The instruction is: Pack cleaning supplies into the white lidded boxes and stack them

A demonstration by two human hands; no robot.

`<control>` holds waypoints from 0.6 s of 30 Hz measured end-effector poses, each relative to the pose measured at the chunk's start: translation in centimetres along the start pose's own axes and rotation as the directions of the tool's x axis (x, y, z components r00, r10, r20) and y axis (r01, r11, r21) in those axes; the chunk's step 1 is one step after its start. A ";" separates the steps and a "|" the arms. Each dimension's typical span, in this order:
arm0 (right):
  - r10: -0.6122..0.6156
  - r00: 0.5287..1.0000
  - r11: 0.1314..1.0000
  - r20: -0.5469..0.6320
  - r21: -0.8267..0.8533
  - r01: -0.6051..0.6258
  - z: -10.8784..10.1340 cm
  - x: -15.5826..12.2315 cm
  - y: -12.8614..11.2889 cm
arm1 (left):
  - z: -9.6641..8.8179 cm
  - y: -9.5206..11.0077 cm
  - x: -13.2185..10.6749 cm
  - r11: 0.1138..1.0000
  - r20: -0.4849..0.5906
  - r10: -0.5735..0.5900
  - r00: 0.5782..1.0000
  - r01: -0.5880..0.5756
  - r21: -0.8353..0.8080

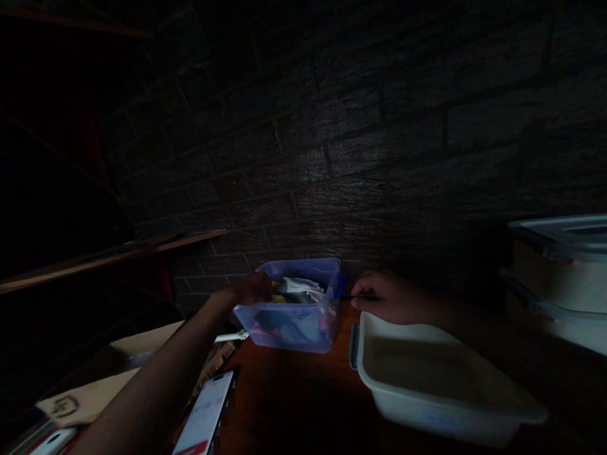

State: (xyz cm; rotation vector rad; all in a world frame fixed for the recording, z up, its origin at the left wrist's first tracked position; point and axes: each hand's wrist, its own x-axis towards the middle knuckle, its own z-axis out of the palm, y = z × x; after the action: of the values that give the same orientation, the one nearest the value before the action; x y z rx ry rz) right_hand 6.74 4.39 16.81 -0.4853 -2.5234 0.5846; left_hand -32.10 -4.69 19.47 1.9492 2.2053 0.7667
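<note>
A translucent bluish plastic bin (296, 328) stands on the wooden table against the brick wall. Inside it lie a white-and-grey bundle of cloth (303, 289) and some yellow and pink items. My left hand (253, 289) is at the bin's left rim; its fingers are dark and partly hidden, so their grip is unclear. To the right of the bin, my right hand (386, 297) is closed with curled fingers around a thin dark thing that points toward the bin's blue latch (340, 285). Just below this hand is an open white plastic container (441, 404).
On the right are stacked lidded containers (564, 278). A phone with a lit screen (206, 414) lies at the front left, beside an open cardboard box (90, 392). A wooden shelf (114, 259) juts out at left. The scene is very dim.
</note>
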 end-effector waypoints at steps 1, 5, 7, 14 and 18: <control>0.003 1.000 1.000 0.000 -0.006 -0.003 0.0 0.0 0.1 | -0.3 -0.1 0.3 1.000 0.046 -0.008 0.999 0.006 0.028; 0.000 0.999 1.000 0.038 -0.013 0.001 0.0 1.7 0.2 | -2.5 0.1 1.4 0.989 0.182 -0.004 0.983 -0.022 0.144; 0.005 0.999 1.000 0.053 -0.024 -0.004 0.4 3.5 -0.2 | -3.5 0.4 1.8 0.986 0.170 0.011 0.985 -0.040 0.164; -0.010 0.998 0.993 0.070 -0.115 0.018 4.7 12.3 -4.5 | -2.8 1.4 1.9 0.975 0.130 0.039 0.991 -0.066 0.210; 0.013 0.994 0.988 0.113 -0.157 0.005 8.2 16.5 -6.4 | -2.2 1.5 1.6 0.972 0.140 0.044 0.989 -0.075 0.224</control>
State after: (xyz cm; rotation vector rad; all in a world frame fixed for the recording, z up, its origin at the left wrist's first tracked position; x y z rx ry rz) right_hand -12.54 3.64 19.91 -0.5279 -2.6913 0.4271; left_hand -31.91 -3.71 22.46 2.1086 2.2497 0.3864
